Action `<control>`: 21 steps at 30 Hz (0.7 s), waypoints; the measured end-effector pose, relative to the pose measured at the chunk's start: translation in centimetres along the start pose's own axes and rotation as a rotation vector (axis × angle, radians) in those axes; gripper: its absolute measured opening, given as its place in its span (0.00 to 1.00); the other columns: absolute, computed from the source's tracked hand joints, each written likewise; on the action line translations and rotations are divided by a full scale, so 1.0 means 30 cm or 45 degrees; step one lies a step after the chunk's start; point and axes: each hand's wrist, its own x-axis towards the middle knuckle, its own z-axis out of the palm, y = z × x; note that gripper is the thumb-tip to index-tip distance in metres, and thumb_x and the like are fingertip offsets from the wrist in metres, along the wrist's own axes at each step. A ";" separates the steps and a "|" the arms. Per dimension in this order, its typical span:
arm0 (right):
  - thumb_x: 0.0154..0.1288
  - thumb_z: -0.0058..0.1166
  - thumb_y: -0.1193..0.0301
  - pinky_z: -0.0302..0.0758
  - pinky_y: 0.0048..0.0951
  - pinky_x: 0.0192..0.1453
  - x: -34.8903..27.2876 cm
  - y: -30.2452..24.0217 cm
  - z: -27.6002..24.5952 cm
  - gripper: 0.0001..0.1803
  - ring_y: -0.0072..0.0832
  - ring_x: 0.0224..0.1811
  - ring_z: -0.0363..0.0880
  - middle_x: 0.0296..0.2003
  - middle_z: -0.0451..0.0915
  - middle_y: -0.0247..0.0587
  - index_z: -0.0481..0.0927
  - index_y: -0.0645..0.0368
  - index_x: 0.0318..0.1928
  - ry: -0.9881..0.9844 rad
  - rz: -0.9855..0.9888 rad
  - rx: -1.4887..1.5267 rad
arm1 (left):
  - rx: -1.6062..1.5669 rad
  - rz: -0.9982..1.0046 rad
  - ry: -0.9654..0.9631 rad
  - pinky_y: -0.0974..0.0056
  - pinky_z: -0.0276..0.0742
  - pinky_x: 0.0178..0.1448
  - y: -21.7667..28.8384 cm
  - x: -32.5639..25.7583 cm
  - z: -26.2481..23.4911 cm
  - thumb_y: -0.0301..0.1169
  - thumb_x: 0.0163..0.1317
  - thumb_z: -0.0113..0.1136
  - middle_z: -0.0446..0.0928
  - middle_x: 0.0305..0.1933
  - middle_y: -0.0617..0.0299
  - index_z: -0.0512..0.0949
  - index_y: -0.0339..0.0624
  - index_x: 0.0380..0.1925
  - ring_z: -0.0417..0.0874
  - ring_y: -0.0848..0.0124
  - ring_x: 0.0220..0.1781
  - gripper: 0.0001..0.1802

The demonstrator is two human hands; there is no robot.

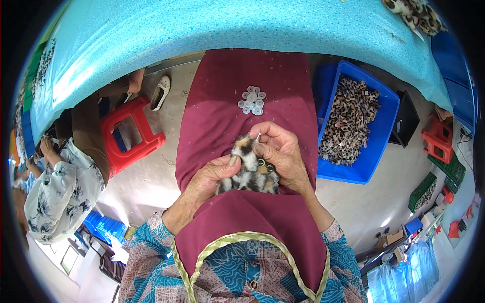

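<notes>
On my lap is a spotted plush animal piece [247, 177] in black, white and tan, with two round yellow-rimmed eyes showing on its right side. My left hand [216, 175] is closed on the plush, its thumb pressed against a narrow upright part. Beside that part's tip, my right hand [282, 151] pinches a small white stick-like piece [258, 137] between thumb and fingers. Whether this piece is fixed to the plush, I cannot tell. Several translucent round plastic caps [252, 101] lie in a cluster on the maroon apron [212, 111], beyond my hands.
A blue bin [371, 146] of spotted plush pieces stands at my right, a black crate [405, 118] behind it. A table with a turquoise cover [242, 28] spans the front. To the left are a red stool [134, 134] and a seated person in a flowered top [65, 189].
</notes>
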 end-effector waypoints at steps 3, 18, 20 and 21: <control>0.59 0.55 0.76 0.74 0.18 0.42 0.000 0.005 -0.013 0.11 0.18 0.37 0.76 0.36 0.78 0.38 0.73 0.65 0.43 -0.045 -0.061 -0.004 | -0.145 -0.034 -0.137 0.62 0.74 0.55 -0.004 -0.012 0.022 0.35 0.62 0.52 0.77 0.46 0.53 0.71 0.33 0.50 0.80 0.64 0.47 0.20; 0.58 0.58 0.74 0.71 0.16 0.42 -0.010 -0.026 0.016 0.12 0.15 0.36 0.73 0.32 0.75 0.32 0.73 0.64 0.41 0.017 -0.094 -0.108 | 0.056 0.057 0.030 0.65 0.75 0.51 0.017 -0.002 0.030 0.32 0.61 0.55 0.77 0.47 0.56 0.70 0.33 0.52 0.79 0.70 0.45 0.21; 0.58 0.58 0.74 0.70 0.15 0.42 -0.011 -0.028 0.021 0.11 0.14 0.36 0.73 0.31 0.74 0.31 0.73 0.64 0.40 0.075 -0.129 -0.163 | 0.064 0.048 0.045 0.65 0.76 0.50 0.017 -0.006 0.034 0.33 0.61 0.55 0.77 0.47 0.55 0.70 0.33 0.52 0.80 0.69 0.45 0.21; 0.58 0.58 0.74 0.70 0.15 0.42 -0.011 -0.026 0.021 0.11 0.14 0.36 0.73 0.31 0.74 0.31 0.73 0.64 0.40 0.076 -0.126 -0.162 | 0.071 0.042 0.066 0.65 0.76 0.50 0.016 -0.010 0.035 0.34 0.62 0.54 0.77 0.47 0.55 0.70 0.33 0.51 0.80 0.69 0.44 0.20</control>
